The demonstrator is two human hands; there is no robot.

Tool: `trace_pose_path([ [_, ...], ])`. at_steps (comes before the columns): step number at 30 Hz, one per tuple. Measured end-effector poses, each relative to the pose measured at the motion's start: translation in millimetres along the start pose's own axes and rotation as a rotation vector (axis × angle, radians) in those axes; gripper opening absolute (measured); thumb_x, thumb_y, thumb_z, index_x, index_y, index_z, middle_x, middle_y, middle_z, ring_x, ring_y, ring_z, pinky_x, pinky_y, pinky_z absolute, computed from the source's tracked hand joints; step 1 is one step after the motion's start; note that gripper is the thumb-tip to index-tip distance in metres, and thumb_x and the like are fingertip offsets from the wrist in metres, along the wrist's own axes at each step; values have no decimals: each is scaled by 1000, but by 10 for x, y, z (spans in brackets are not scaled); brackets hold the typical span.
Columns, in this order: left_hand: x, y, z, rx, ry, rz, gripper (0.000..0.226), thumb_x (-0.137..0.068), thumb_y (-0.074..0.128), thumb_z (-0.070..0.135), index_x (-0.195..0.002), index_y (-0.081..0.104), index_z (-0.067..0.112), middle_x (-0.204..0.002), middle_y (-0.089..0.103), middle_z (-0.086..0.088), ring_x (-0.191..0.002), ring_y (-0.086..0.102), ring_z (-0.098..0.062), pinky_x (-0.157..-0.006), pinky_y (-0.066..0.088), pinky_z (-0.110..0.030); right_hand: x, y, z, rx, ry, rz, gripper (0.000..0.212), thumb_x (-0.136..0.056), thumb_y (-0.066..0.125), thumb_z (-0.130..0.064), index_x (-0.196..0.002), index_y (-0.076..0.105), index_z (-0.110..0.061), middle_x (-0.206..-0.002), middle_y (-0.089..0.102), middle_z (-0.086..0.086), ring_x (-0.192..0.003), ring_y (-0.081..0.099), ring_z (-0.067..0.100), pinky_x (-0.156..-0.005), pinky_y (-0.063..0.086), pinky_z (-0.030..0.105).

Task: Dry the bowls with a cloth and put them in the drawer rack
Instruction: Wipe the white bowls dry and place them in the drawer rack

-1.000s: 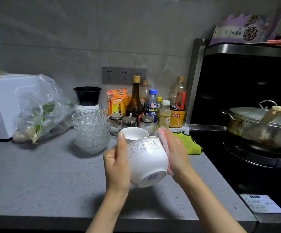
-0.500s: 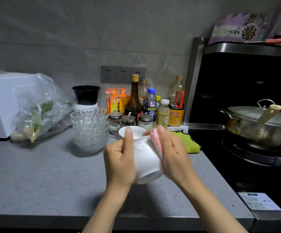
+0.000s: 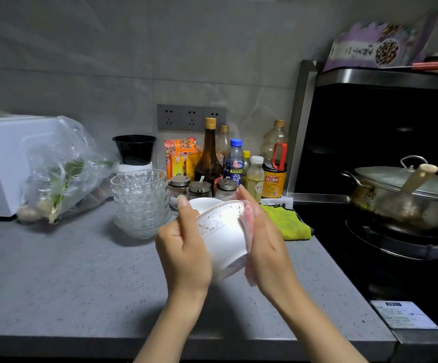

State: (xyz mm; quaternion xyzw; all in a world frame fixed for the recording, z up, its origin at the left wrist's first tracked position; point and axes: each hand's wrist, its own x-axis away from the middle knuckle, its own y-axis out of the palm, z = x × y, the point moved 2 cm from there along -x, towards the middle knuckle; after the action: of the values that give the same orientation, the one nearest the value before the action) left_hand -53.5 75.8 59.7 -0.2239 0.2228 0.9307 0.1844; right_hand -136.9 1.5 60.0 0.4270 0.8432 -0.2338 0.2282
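Observation:
A white ceramic bowl with a gold rim pattern is held above the grey counter, tilted with its mouth facing away. My left hand grips its left side, thumb up along the wall. My right hand presses a pink-and-white cloth against the bowl's right side. Another white bowl stands on the counter just behind. A stack of several clear glass bowls stands to the left. No drawer rack is in view.
Sauce bottles and spice jars line the wall behind the bowls. A green rag lies by the stove, where a lidded pot sits. A plastic bag of vegetables leans on a white appliance at left.
The bowl has been turned between my hands, its base now hidden toward me. The cloth has slid along its right side. Both hands stay in nearly the same place.

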Motion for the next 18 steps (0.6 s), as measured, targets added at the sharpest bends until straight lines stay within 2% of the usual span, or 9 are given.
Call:
trace_pose_path([
  [2, -25, 17, 14, -65, 77, -11, 68, -96, 35, 57, -43, 48, 15, -38, 49, 7, -37, 47, -6, -41, 35, -25, 73, 75, -107, 215, -148, 19, 48, -99, 22, -46, -145, 31, -33, -150, 33, -20, -138, 25, -6, -117, 22, 30],
  [4, -40, 33, 12, -155, 174, -47, 61, -92, 32, 56, -43, 53, 27, -35, 44, 9, -35, 40, -6, -42, 30, -24, 102, 152, -185, 550, -368, 58, 51, -101, 19, -42, -146, 34, -24, -151, 35, -11, -141, 25, 1, -116, 18, 25],
  [6, -33, 38, 2, -179, 187, -78, 59, -89, 28, 59, -43, 55, 32, -36, 45, 10, -35, 42, -6, -43, 30, -23, 55, 163, -194, 614, -419, 81, 50, -101, 22, -39, -143, 41, -18, -145, 44, -5, -137, 33, 5, -112, 22, 22],
  [8, -28, 18, -8, -166, 162, -80, 59, -87, 31, 61, -42, 54, 31, -36, 46, 11, -36, 42, -4, -43, 31, -24, -31, 100, -183, 415, -318, 63, 46, -99, 27, -38, -132, 54, -20, -129, 58, -10, -123, 47, 2, -103, 34, 18],
  [10, -16, 0, 17, -47, 67, -79, 62, -91, 39, 60, -41, 53, 26, -37, 48, 9, -36, 46, -3, -41, 34, -20, -110, 6, -211, 167, -116, 36, 36, -103, 31, -36, -104, 65, -24, -94, 67, -20, -94, 60, -3, -79, 45, 15],
  [12, -4, -20, 50, 57, -21, -68, 64, -94, 41, 53, -40, 52, 21, -38, 50, 7, -37, 51, -3, -38, 35, -15, -158, -52, -160, -37, 141, 20, 35, -104, 34, -32, -78, 58, -36, -68, 61, -22, -67, 58, -12, -60, 43, 10],
  [13, 0, -30, 66, 96, -50, -53, 56, -90, 40, 48, -43, 52, 21, -40, 52, 6, -39, 53, -3, -37, 36, -14, -168, -58, -138, -130, 227, 10, 40, -102, 36, -33, -69, 55, -41, -65, 57, -18, -58, 56, -9, -57, 41, 12],
  [15, 2, -47, 65, 156, -107, -32, 45, -88, 39, 42, -56, 56, 16, -44, 57, 6, -44, 59, -5, -37, 38, -13, -183, -69, -78, -269, 313, 32, 55, -101, 39, -36, -50, 62, -32, -66, 57, -2, -54, 55, 3, -58, 41, 26],
  [18, 2, -40, -6, 218, -180, -55, 43, -91, 39, 40, -71, 62, 9, -52, 65, 6, -50, 64, -7, -39, 43, -15, -205, -76, -90, -355, 327, 46, 65, -101, 39, -29, -40, 61, -21, -47, 57, -4, -46, 56, 9, -53, 39, 26],
])
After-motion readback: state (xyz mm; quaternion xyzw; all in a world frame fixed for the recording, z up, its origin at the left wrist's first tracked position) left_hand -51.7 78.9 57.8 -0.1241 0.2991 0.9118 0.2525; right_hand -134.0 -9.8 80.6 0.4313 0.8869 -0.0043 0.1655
